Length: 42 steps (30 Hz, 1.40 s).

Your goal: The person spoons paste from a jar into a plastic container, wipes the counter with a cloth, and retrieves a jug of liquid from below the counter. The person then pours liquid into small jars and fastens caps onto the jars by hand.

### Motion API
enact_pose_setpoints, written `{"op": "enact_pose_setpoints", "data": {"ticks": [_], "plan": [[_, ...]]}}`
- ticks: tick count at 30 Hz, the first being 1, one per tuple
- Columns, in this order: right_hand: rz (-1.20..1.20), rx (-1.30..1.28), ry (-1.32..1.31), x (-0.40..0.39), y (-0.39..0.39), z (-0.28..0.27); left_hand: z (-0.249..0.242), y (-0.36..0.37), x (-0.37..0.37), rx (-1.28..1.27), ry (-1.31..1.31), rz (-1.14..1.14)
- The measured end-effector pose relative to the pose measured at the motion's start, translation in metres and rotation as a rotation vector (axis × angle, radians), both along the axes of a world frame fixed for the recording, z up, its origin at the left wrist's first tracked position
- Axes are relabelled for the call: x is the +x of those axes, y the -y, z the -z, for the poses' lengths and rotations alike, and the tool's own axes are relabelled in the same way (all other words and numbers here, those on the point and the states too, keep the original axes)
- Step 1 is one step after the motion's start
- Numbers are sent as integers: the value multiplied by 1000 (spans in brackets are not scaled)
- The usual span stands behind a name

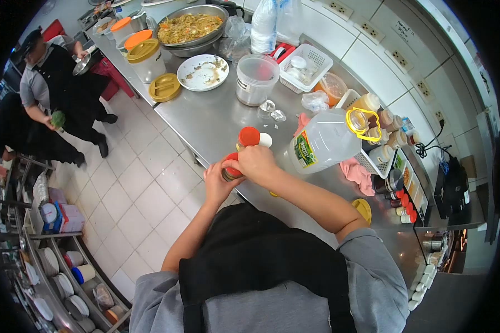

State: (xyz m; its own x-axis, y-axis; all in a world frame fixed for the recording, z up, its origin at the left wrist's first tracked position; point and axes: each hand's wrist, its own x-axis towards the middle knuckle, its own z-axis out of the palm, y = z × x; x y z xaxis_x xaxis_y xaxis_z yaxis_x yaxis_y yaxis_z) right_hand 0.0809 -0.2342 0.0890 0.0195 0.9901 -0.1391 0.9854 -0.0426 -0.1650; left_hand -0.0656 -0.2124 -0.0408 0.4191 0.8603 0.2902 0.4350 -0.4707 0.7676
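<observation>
A small jar with a red lid (231, 161) is held between my two hands near the counter's front edge. My left hand (218, 180) wraps round its body from the left. On the right side, my right hand (255, 162) has its fingers closed at the red lid. Just behind the hands stands another red-lidded jar (249, 136), with a white round lid or cap (265, 140) beside it. To the right of my right hand is a large clear jug (323, 141) with a yellow handle.
On the steel counter (216, 116) are a white plate (203, 72), a noodle bowl (190, 29), a clear tub (257, 79), a white basket (305, 67) and pink cloth (356, 176). Two people (58, 83) stand at the left, one holding something green. Shelves (72, 277) stand lower left.
</observation>
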Motion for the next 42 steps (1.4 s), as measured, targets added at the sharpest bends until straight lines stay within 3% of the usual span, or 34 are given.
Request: {"op": "enact_pose_setpoints", "data": {"ticks": [3,6,9,12,18,21,24,42], "plan": [[-322,438,-105,14,8,33,10,-4,-1,-30,-15,17],[-65,-387,117,20,-7,-31,-3,-2,0,2,-15,27],[-342,93,-78,33,9,-2,3,-5,-1,-16,-20,45],[-490,235,-104,28,5,29,0,-7,-2,-30,-44,72],[-61,34,-129,6,-1,34,-4,-6,-1,-34,-42,90],[-141,27,-75,10,0,26,-5,-11,-3,-84,-28,132],[-326,420,-52,17,2,45,-1,-20,-6,-72,-28,212],[130,312,-94,-13,3,60,17,2,13,3,60,-27]]}}
